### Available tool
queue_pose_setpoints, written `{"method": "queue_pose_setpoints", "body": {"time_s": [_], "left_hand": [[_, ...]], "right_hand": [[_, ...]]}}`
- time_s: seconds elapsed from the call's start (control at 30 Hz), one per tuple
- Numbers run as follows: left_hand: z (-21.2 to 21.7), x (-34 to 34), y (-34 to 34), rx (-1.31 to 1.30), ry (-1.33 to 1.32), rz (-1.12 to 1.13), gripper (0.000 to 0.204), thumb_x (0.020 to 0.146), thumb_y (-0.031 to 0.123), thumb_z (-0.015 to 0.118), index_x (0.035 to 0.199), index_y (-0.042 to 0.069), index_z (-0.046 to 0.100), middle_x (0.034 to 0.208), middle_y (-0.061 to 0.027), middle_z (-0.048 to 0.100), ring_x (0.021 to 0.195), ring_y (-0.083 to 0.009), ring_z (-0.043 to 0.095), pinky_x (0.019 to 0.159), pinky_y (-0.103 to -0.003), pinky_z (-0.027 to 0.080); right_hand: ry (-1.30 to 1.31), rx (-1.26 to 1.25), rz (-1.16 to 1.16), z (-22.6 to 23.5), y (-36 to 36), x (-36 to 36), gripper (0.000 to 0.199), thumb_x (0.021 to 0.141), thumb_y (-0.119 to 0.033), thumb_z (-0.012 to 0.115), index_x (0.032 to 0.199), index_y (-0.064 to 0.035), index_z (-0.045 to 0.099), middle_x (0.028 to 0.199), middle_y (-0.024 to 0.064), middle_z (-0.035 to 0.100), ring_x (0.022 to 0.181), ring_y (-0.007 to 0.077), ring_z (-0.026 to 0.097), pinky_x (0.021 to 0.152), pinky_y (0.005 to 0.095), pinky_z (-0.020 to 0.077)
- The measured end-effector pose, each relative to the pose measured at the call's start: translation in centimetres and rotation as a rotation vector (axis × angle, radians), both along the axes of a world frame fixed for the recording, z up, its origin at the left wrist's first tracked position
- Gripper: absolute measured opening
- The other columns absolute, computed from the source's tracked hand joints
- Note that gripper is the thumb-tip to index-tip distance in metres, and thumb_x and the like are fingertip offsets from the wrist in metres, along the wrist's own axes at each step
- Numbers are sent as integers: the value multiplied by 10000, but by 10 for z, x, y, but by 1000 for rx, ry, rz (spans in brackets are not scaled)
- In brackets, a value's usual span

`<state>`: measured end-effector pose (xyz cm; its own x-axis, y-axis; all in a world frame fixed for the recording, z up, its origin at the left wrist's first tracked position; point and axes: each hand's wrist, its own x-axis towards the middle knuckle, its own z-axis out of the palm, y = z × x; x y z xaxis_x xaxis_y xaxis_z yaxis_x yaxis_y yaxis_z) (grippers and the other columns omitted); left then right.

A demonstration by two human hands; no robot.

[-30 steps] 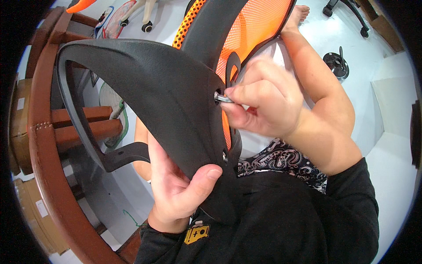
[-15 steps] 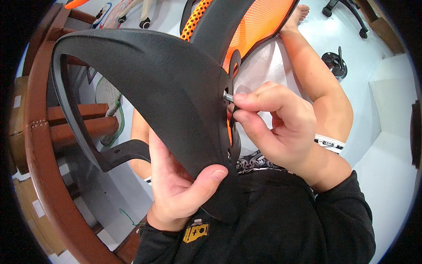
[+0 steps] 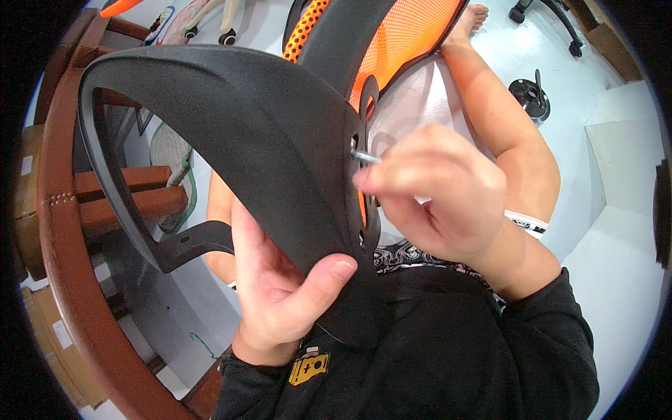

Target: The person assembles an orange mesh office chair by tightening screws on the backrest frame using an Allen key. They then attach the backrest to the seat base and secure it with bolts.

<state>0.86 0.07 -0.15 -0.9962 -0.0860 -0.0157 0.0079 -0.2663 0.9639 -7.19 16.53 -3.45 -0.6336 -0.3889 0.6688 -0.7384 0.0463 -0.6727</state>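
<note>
A black plastic chair armrest (image 3: 266, 133) lies across my lap, its open loop reaching out to the left. My left hand (image 3: 280, 301) is wrapped round its lower part, thumb on top and fingers underneath. A thin silver metal shaft (image 3: 365, 157) sticks out of a hole in the armrest's right edge; whether it is a bolt or a tool cannot be told. My right hand (image 3: 448, 189) is curled at the shaft's outer end, with its fingers smeared by motion. Just beyond is the chair's black frame (image 3: 343, 42) with orange mesh (image 3: 406, 42).
A brown wooden piece of furniture with rails (image 3: 59, 231) runs along the left, beside cardboard boxes (image 3: 59, 336). On the floor to the right lies a round black part with a lever (image 3: 530, 100). Black chair legs with casters (image 3: 553, 24) stand at the far right.
My right hand has turned at the shaft, its fingertips shifting left and down and more of the shaft showing. My left hand still grips the armrest, which has barely moved.
</note>
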Motion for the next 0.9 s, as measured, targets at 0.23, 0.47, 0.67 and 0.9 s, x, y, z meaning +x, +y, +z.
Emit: {"method": "queue_pose_setpoints", "body": {"time_s": [0.23,0.47,0.67,0.9], "left_hand": [[-2,-1,-1,-26,24,13,893,745,20,705,1427,1,127,1349,-189,393,1212,-275,471,1000,-379,409],[0,-1,-1,-11,-35,-10,906,743,27,713,1430,4,123,1350,-187,392,1215,-269,465,1004,-374,402],[-2,0,-2,-36,3,-18,905,748,31,711,1431,6,119,1349,-187,389,1203,-268,474,989,-370,413],[-2,1,-1,-28,-9,-30,912,741,20,710,1434,15,117,1353,-180,387,1218,-268,460,1009,-373,391]], "right_hand": [[187,-5,-128,-9,9,-13,265,758,85,647,1005,-9,651,871,98,683,784,207,663,768,302,522],[208,-19,-109,1,14,-20,228,687,19,744,896,-35,671,861,82,648,765,211,635,752,302,507],[254,-92,-93,-11,4,-25,216,664,34,736,859,-37,675,856,79,637,741,208,617,672,295,493],[368,12,-100,-11,10,-23,182,671,12,705,837,-60,690,847,52,641,746,186,613,693,309,490]]}}
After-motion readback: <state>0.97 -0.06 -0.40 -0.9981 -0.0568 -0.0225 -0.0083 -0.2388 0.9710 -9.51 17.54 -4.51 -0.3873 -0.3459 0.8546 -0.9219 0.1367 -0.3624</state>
